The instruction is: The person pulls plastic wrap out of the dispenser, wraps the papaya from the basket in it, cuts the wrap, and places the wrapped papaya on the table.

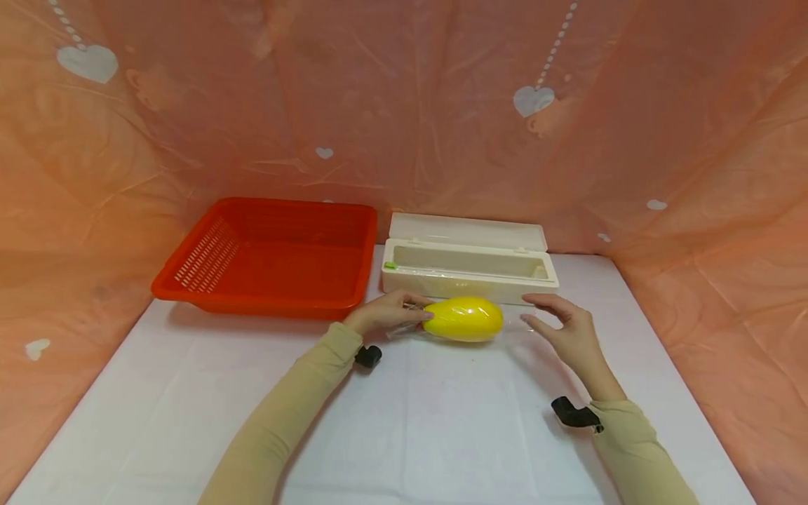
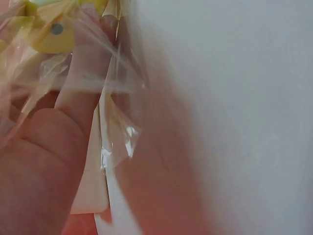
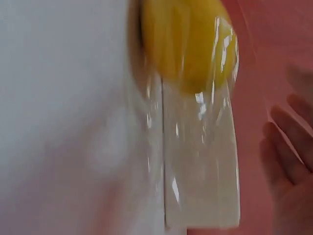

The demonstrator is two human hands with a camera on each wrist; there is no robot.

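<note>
A smooth yellow oval fruit-like thing, loosely wrapped in clear cling film, is held level just in front of the white box. My left hand grips its left end, the thumb against the yellow skin. Crumpled film bunches around the left fingers in the left wrist view. From the other end a loose film tail sticks out, shown in the right wrist view. My right hand hovers close to that tail, thumb and fingers spread apart, with nothing visibly pinched between them.
A white cling film dispenser stands behind the hands, its lid raised and a green slider at its left. To its left sits a red plastic basket with slotted sides. Pink curtain surrounds the white table.
</note>
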